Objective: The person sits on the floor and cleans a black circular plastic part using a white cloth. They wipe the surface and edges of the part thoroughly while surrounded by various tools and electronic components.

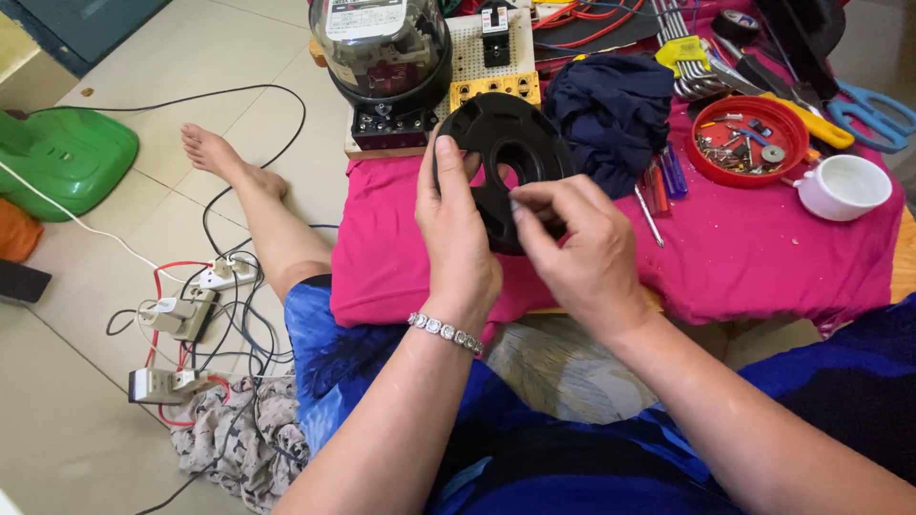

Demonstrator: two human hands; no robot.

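Black plastic disc (506, 157) with a big round hole in the middle is held up on edge, just above the near side of a low table draped in pink cloth (763, 257). Left hand (458, 229) wraps around its left rim, thumb on the face and fingers curled behind, so it's basically acting as a clamp that keeps the thing steady and tilted toward the camera. Right hand (572, 248) sits at the lower right of the disc with thumb and fingertips pinched together against its face, looks like it's picking at something tiny there, can't make out what.

Behind the disc there's a glass-domed electric meter (382, 48) on a perforated board, and a crumpled dark blue cloth (611, 110) just beside it. Further right, within easy reach: a red round tray (749, 141) full of small screws and bits, a white cup (844, 186), a couple of screwdrivers (663, 181), blue-handled scissors (873, 114). Power strips and cables (191, 324) sprawl on the tiled floor to the left.
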